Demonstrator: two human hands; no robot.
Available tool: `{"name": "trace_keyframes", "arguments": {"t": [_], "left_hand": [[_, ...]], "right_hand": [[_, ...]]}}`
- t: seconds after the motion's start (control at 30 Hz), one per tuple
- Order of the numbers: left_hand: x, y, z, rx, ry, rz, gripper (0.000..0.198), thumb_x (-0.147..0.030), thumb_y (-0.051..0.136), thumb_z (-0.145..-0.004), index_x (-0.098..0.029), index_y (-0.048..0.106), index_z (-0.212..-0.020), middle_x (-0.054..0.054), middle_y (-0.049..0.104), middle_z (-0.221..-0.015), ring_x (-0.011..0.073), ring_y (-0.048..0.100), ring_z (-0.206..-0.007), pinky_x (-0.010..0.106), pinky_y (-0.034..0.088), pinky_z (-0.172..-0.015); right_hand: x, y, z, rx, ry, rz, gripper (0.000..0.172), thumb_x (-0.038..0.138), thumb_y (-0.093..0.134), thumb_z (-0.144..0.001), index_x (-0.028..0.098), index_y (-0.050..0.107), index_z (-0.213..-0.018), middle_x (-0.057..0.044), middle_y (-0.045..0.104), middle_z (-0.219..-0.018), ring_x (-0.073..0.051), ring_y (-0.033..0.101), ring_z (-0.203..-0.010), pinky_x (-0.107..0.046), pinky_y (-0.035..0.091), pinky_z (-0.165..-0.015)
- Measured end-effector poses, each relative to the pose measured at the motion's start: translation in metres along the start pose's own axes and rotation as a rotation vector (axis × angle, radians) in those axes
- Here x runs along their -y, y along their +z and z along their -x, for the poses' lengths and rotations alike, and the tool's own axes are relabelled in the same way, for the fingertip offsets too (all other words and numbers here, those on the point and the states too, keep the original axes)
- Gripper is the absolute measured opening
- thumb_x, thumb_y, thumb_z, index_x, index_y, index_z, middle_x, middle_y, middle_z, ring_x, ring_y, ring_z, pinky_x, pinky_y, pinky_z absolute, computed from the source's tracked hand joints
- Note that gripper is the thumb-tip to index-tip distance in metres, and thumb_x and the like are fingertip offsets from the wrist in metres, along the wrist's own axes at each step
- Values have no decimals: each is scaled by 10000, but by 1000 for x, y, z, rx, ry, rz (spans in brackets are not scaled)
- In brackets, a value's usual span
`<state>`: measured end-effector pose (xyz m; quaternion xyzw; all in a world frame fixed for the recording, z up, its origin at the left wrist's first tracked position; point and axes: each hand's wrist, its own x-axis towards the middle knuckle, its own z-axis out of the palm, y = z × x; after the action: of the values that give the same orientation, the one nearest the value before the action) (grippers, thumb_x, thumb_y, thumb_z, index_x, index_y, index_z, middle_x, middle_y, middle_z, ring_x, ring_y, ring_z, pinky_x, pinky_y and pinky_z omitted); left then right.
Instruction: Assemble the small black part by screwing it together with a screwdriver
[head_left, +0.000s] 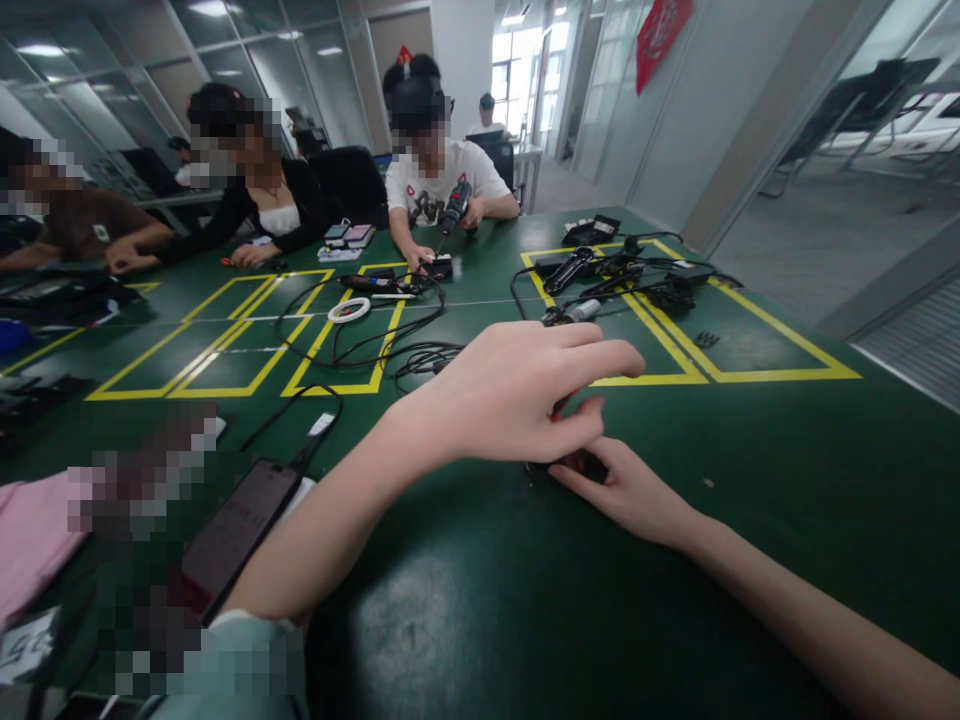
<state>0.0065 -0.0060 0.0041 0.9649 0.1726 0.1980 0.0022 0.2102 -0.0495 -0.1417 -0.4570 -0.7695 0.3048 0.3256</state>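
My left hand (517, 390) reaches across the green table (787, 480), fingers curled down with the forefinger stretched right. It hovers over a small dark object (583, 466) lying on the table. My right hand (626, 490) rests flat beside that object, its fingertips touching it. Most of the object is hidden under my left hand. I cannot make out what the object is.
A phone (236, 535) with a cable lies at the left near a pink cloth (30, 540). Black cables (360, 345), a white ring (349, 310) and chargers (637, 275) lie in yellow-taped squares. Three people sit across the table; one holds a power screwdriver (454, 210).
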Motion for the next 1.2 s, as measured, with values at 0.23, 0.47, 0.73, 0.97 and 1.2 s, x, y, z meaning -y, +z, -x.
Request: {"name": "trace_keyframes", "arguments": {"t": [0.23, 0.47, 0.73, 0.97, 1.2], "left_hand": [[-1, -2, -2, 18, 41, -45, 387, -123, 464, -881, -184, 655, -1212, 89, 660, -1086, 194, 628, -912, 302, 479, -777], [-1, 0, -1, 8, 10, -15, 342, -129, 410, -964, -191, 650, -1200, 72, 678, -1086, 166, 634, -915, 270, 448, -747], [-1, -4, -1, -18, 42, -59, 363, -149, 499, -822, -165, 675, -1139, 94, 673, -1035, 224, 598, -940, 346, 473, -829], [0, -1, 4, -31, 43, 19, 378, -99, 468, -840, -171, 662, -1157, 77, 665, -1033, 178, 614, -876, 274, 448, -720], [-1, -3, 4, -19, 31, -37, 368, -131, 487, -839, -183, 654, -1162, 56, 653, -966, 167, 601, -814, 267, 432, -675]], "right_hand": [[1, -1, 0, -7, 1, 9, 185, 368, 596, -941, 218, 677, -1011, -24, 690, -751, -209, 625, -643, -322, 496, -598], [2, -1, -1, 6, 2, -1, 156, 350, 611, -929, 216, 674, -979, -26, 688, -753, -199, 614, -631, -311, 492, -581], [-1, 1, -1, -8, -12, -2, 188, 367, 608, -952, 205, 677, -1016, -18, 674, -741, -194, 608, -648, -305, 482, -600], [1, 2, -2, -19, -2, -4, 168, 346, 622, -935, 205, 671, -1012, -15, 656, -746, -188, 591, -656, -304, 477, -619], [1, 2, -2, -7, -2, -15, 163, 337, 617, -935, 207, 670, -1019, -20, 668, -768, -190, 594, -667, -304, 479, -628]]}}
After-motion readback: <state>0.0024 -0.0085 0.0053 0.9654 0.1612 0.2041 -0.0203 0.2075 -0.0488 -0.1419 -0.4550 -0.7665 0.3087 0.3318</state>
